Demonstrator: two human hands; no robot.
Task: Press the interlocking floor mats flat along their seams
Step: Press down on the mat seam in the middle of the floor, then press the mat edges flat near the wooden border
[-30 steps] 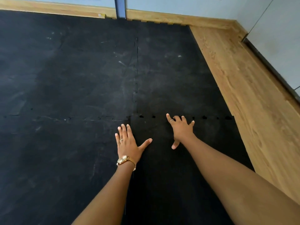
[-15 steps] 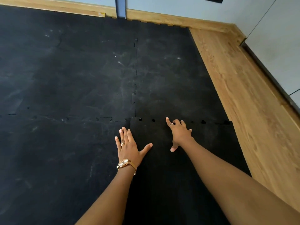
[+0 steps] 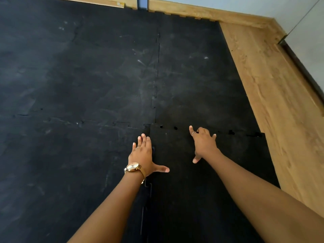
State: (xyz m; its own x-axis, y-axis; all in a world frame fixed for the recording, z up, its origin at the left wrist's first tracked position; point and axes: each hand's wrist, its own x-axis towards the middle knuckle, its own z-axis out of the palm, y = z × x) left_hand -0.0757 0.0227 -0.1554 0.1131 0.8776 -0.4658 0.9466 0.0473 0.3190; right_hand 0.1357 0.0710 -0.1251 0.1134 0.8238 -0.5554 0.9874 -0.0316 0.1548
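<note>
Black interlocking floor mats cover most of the floor. The near right mat looks darker and its far seam shows small gaps between the teeth. My left hand, with a gold watch and a ring, lies flat with fingers spread on the lengthwise seam at that mat's left edge. My right hand rests palm down on the far seam, fingers apart, holding nothing.
Bare wooden floor runs along the right of the mats, with a wooden skirting at the far wall. A white wall and a dark door track lie at the far right. A blue-grey post stands at the far edge.
Both hands stay pressed on the mat near the same seams. The view has tilted down slightly and my left hand has shifted a little toward the lengthwise seam.
</note>
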